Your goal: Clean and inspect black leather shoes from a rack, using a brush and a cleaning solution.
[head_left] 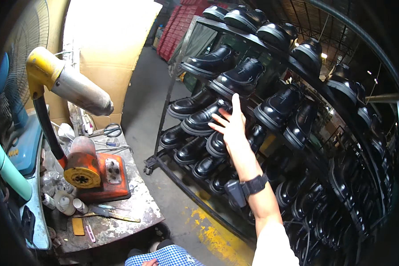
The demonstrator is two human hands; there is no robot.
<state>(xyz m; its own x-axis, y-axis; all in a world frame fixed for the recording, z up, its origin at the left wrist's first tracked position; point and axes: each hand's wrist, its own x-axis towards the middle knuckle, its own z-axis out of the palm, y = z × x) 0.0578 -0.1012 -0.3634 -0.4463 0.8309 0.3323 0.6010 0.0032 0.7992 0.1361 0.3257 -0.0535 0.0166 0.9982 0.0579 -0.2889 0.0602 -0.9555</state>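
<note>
My right hand (232, 127) reaches up to a rack of black shoes, its fingers spread and nothing in it. Just beyond the fingertips is a shiny black shoe (238, 76) with a thick sole. Another black shoe (204, 119) lies beside the fingers on a lower tier; whether I touch either is unclear. A black band with a box-like device (236, 193) is strapped to my right wrist. My left hand (150, 263) barely shows at the bottom edge, over blue checked cloth (173, 256); most of its fingers are hidden.
The wheeled metal rack (188, 188) holds many shoes on several tiers. To the left, a worktable (142, 208) carries an orange-based machine (117, 170), a yellow-and-grey barrel (82, 86), scissors (113, 130) and small cups. A green bottle (13, 175) and a fan (29, 44) stand farther left.
</note>
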